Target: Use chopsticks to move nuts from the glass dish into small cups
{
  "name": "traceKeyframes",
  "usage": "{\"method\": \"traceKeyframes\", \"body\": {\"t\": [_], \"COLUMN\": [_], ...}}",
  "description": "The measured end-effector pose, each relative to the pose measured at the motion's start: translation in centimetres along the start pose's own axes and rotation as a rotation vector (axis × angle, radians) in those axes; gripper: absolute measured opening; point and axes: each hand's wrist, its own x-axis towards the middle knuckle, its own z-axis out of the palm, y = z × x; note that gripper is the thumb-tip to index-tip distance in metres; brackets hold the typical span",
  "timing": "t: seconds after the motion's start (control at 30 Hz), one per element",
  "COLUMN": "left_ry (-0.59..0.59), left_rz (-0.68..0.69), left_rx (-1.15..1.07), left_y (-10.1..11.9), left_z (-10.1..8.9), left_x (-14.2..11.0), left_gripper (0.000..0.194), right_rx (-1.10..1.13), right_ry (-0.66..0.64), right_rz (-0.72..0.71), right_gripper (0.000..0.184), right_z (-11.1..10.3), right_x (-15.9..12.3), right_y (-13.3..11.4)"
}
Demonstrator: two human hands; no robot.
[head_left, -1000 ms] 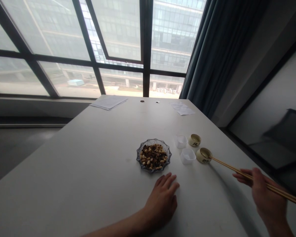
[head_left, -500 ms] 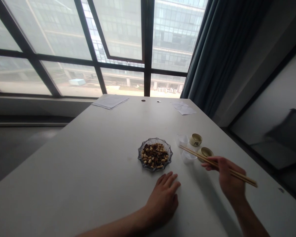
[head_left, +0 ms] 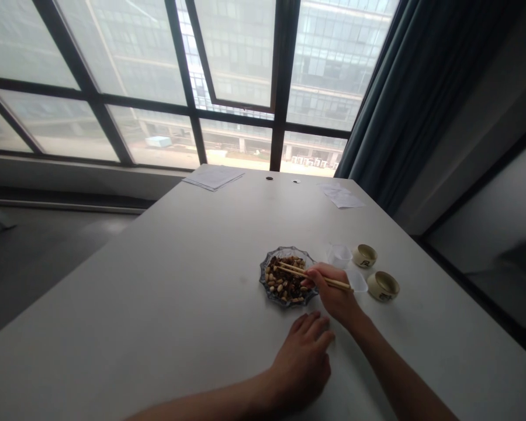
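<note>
My right hand [head_left: 331,289] is shut on a pair of wooden chopsticks [head_left: 298,272], and their tips reach over a ribbed glass dish [head_left: 287,249]. The dish is heaped with mixed nuts [head_left: 284,285], including peanuts and darker pieces. Whether the tips grip any nut is hidden from me. My left hand [head_left: 300,362] rests on the white table [head_left: 158,275] just in front of the dish, holding nothing, its fingers apart and not touching the dish.
Right of the dish stand a clear plastic cup [head_left: 339,255], another [head_left: 357,281] partly behind the chopsticks, and small ceramic cups [head_left: 364,255] [head_left: 383,286]. Papers [head_left: 213,178] [head_left: 342,197] lie at the table's far end, before a large window [head_left: 232,58].
My right hand has moved left, carrying the chopsticks from beside the ceramic cup to over the nuts. My left hand stays nearly still, and the view has shifted slightly.
</note>
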Motion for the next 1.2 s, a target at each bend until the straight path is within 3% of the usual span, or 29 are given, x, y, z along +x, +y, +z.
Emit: {"method": "traceKeyframes", "body": {"t": [0.23,0.43,0.6,0.73,0.9,1.07,1.2], "left_ry": [0.01,0.009,0.001,-0.026,-0.047,-0.039,-0.056], "left_rz": [0.0,0.015,0.006,-0.005,0.004,-0.003,-0.003], "left_rx": [-0.004,-0.013,-0.024,0.003,0.029,0.035,0.032], "left_y": [0.0,-0.1,0.0,0.0,-0.4,-0.5,-0.4], "left_z": [0.0,0.0,-0.1,-0.1,0.2,0.3,-0.1], "left_x": [0.0,0.0,-0.1,-0.1,-0.1,-0.1,-0.1], "left_gripper": [0.04,0.037,0.042,0.044,0.045,0.048,0.047], "right_rx": [0.06,0.112,0.14,0.179,0.272,0.3,0.297], "right_ry": [0.001,0.102,0.208,0.381,0.626,0.934,1.068], "right_rz": [0.042,0.087,0.087,0.091,0.133,0.217,0.248], "right_gripper": [0.042,0.049,0.05,0.048,0.05,0.055,0.053], "right_z": [0.8,1.4,0.3,-2.2,-7.4,-13.7,-16.5], "right_x": [0.0,-0.4,-0.8,-1.9,-5.1,-9.6,-12.7], "right_y": [0.4,0.9,0.5,-0.5,-1.0,0.9,3.5]}}
